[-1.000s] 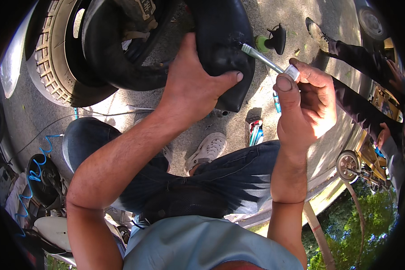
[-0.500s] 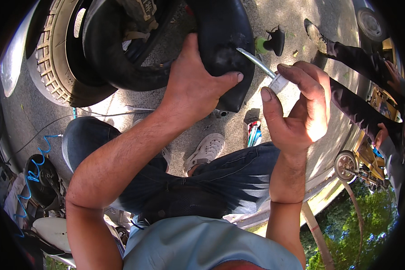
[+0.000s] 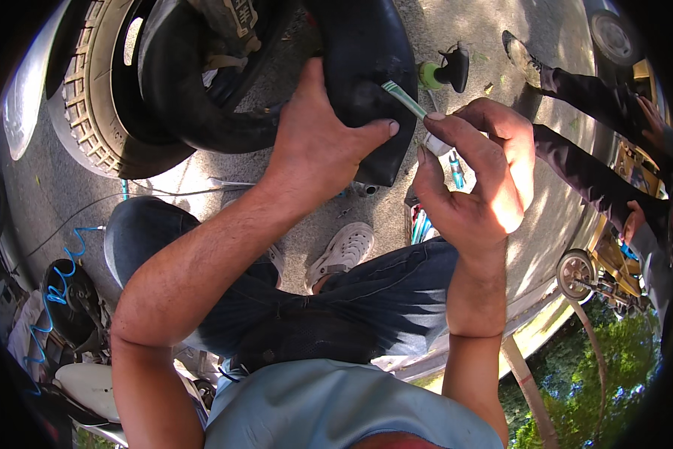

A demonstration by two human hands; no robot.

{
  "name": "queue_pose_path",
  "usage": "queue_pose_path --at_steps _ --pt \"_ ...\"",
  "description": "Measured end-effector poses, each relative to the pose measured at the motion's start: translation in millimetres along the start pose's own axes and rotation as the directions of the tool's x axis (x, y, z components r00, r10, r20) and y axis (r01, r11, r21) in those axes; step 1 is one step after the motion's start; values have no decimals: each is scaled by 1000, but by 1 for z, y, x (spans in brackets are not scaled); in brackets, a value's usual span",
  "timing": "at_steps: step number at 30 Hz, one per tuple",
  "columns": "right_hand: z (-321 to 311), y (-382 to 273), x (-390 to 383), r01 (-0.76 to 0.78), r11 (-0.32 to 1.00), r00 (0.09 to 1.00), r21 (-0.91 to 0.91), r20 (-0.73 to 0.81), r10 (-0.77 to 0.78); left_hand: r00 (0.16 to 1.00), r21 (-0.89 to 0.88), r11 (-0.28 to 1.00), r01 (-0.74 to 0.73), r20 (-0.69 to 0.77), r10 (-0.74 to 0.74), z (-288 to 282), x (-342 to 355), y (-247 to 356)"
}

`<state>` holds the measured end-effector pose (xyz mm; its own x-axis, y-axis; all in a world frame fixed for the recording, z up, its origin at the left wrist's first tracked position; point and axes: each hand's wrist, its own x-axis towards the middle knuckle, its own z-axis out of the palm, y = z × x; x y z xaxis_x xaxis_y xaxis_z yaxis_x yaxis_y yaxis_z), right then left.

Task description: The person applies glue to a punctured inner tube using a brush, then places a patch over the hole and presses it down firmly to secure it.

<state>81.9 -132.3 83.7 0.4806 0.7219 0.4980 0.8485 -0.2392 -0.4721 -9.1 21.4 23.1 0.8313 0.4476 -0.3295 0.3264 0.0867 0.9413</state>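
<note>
My left hand (image 3: 314, 142) grips a black rubber inner tube (image 3: 370, 45), thumb pressed on its face and fingers wrapped behind it. My right hand (image 3: 479, 176) holds a slim silvery-green implement (image 3: 402, 96) with a white end (image 3: 434, 144), pinched in curled fingers. The implement's tip rests on or just above a dull patch on the tube; I cannot tell if it touches. Left of the tube stands a wheel with a treaded tyre (image 3: 89, 86). Behind my right hand a small blue item (image 3: 456, 169) shows.
A green-and-black bottle (image 3: 449, 71) stands on the pavement (image 3: 546, 194). A tray of tools (image 3: 419, 224) lies by my shoe. A person in dark trousers (image 3: 591, 105) sits at the right, near a small-wheeled yellow machine (image 3: 591, 269). A blue coiled hose (image 3: 63, 288) runs at the left.
My right hand has moved left and rotated, bringing the implement's tip a little left and down along the tube. My left hand holds almost the same place.
</note>
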Motion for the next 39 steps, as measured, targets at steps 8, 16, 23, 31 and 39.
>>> queue_pose_path --at_steps 8,16,23,31,39 --pt "-7 -4 -3 -5 1000 1000 -22 -8 4 1000 0 1000 8 5 -8 1 -1 3" --pt "-11 -1 1 -7 998 1000 -68 -4 7 1000 27 1000 10 17 -11 -1 -1 3" --pt "-10 1 0 24 999 1000 -22 12 -24 999 50 998 36 20 -37 -1 -1 11" --pt "-15 3 -5 -17 1000 999 25 -30 18 999 27 999 20 28 -21 2 0 7" --pt "-8 0 -4 -29 999 998 37 -60 32 1000 58 998 1 -2 -1 1 0 4"
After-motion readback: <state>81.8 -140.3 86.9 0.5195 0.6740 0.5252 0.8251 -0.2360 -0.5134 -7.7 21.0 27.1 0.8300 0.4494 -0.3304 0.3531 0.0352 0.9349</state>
